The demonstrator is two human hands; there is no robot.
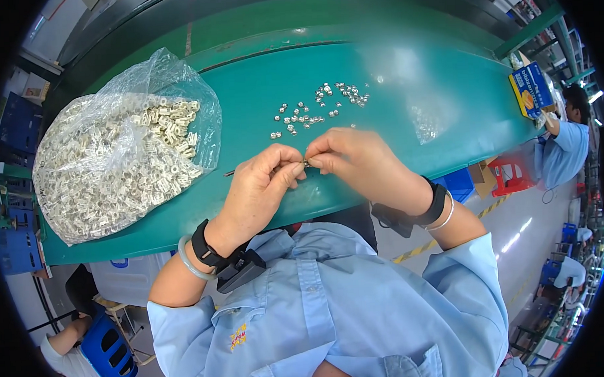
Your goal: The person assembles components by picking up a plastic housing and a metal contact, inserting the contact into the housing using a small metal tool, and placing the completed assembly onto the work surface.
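Note:
Both hands meet over the near edge of the green table, thumbs and forefingers pinched together. Between the fingertips is a tiny dark, brassy piece (pixel 306 164), mostly hidden by the fingers, so its kind cannot be told. My left hand (pixel 259 187) is closed on it from the left and my right hand (pixel 357 158) from the right. A thin dark rod tip (pixel 229 173) sticks out beside my left hand; whether that hand holds it is hidden. Just beyond the hands, several small shiny round metal parts (pixel 306 118) lie scattered on the table.
A large clear plastic bag (pixel 115 168) full of small cream-coloured plastic parts stands open at the left. A blue and yellow box (pixel 531 91) is at the table's far right end, near a co-worker in a blue shirt (pixel 567 152). A red stool (pixel 512 175) stands below there.

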